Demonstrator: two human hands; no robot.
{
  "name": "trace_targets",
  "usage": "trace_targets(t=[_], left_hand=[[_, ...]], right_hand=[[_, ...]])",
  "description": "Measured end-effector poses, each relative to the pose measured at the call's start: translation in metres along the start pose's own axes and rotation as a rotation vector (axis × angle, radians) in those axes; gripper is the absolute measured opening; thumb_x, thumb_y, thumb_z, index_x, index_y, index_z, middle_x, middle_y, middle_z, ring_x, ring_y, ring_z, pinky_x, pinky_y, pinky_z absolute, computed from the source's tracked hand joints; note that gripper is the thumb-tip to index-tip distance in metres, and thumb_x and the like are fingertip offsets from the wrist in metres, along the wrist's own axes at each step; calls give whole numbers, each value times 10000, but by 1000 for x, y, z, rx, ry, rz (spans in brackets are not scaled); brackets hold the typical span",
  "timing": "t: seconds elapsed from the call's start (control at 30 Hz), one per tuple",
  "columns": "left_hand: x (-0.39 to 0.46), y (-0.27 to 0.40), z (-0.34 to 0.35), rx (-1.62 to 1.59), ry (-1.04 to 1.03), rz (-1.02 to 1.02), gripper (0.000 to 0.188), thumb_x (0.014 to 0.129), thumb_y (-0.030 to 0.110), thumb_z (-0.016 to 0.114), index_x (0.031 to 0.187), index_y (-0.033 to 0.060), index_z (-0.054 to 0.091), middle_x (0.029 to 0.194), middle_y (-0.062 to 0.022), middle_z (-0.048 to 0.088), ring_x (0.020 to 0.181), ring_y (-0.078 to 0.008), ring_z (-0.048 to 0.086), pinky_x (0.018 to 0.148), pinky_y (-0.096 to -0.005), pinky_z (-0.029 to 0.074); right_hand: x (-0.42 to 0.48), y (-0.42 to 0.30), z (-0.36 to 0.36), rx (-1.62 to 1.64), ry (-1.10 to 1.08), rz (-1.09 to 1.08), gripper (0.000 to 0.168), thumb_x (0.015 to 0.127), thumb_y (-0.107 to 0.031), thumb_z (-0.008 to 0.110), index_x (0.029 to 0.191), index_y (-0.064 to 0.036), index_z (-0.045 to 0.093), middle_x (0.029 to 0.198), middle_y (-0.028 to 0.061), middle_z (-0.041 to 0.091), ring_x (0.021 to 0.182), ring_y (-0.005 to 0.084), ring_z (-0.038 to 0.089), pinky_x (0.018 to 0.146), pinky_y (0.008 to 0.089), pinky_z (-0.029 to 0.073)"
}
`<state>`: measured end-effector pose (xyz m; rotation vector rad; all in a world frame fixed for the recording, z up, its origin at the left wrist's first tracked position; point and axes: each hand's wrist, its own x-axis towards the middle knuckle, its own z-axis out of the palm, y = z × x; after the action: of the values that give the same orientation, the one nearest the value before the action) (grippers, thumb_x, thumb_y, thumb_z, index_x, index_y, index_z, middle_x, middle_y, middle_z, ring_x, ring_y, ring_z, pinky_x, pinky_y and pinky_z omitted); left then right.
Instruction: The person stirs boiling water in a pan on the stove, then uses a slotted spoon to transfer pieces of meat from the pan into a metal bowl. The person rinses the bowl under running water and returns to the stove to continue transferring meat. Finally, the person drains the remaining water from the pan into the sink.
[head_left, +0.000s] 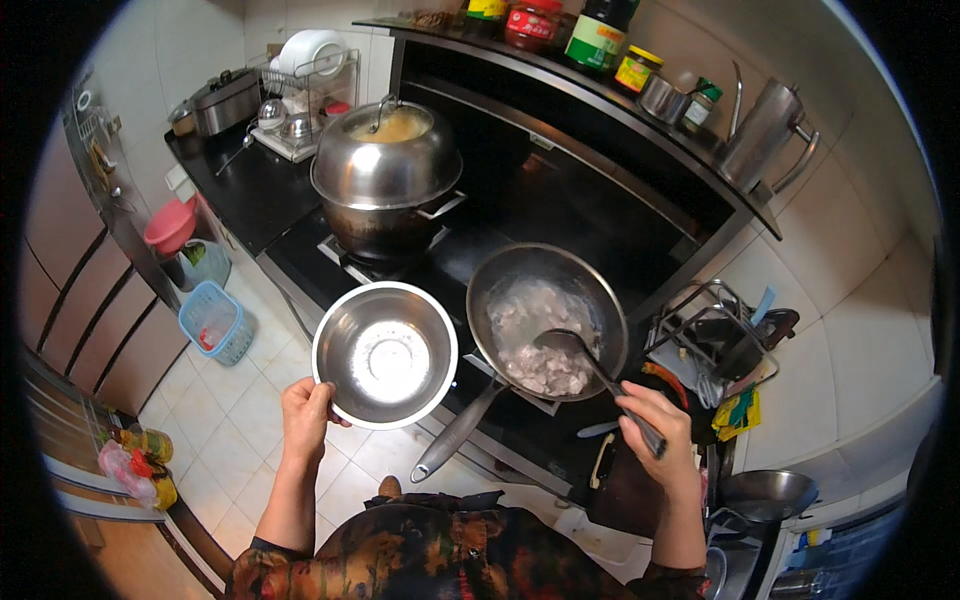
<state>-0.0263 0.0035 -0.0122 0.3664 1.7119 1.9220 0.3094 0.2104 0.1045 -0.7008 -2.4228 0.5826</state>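
Observation:
My left hand grips the rim of a stainless steel bowl, its shiny inside facing up with no food in it. The bowl is held beside a dark frying pan on the right burner. Pale pieces of meat lie in the pan, and steam rises from them. In my right hand is the handle of a dark spatula or ladle; its head dips among the meat. The pan's handle points toward me, touched by neither hand.
A tall pot with a domed steel lid stands on the left burner. Behind, a shelf holds jars, bottles and a metal pitcher. A wire rack is at right. A blue basket sits on the tiled floor.

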Motion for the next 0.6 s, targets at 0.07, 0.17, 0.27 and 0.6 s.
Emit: trace_targets(t=[0.07, 0.17, 0.27, 0.6], left_hand=[[1, -2, 0, -6, -17, 6, 186, 756, 60, 472, 592, -18, 512, 512, -67, 510, 389, -121, 478, 380, -253, 461], [1, -5, 0, 4, -33, 27, 187, 756, 57, 472, 590, -18, 513, 502, -66, 509, 382, -123, 480, 377, -251, 454], [-2, -7, -4, 18, -18, 37, 189, 756, 55, 475, 585, -17, 512, 491, -66, 505, 375, -129, 483, 370, -252, 444], [-13, -3, -16, 4, 57, 64, 195, 756, 56, 479, 583, -26, 517, 493, -75, 515, 371, -142, 492, 366, -257, 430]], right_hand=[[-6, -12, -12, -39, 24, -11, 213, 714, -21, 623, 923, 20, 620, 1027, 192, 593, 871, 269, 614, 747, 309, 470], [-13, -27, -27, -17, 10, -11, 219, 710, -14, 622, 925, 28, 618, 1015, 194, 596, 856, 262, 617, 728, 303, 478], [-17, -35, -29, -24, -70, -37, 222, 712, -19, 633, 930, 19, 619, 1023, 195, 590, 844, 259, 619, 715, 298, 482], [10, 4, 36, -24, -102, -67, 206, 738, -44, 648, 932, 6, 600, 1027, 193, 565, 832, 307, 612, 705, 322, 486]])
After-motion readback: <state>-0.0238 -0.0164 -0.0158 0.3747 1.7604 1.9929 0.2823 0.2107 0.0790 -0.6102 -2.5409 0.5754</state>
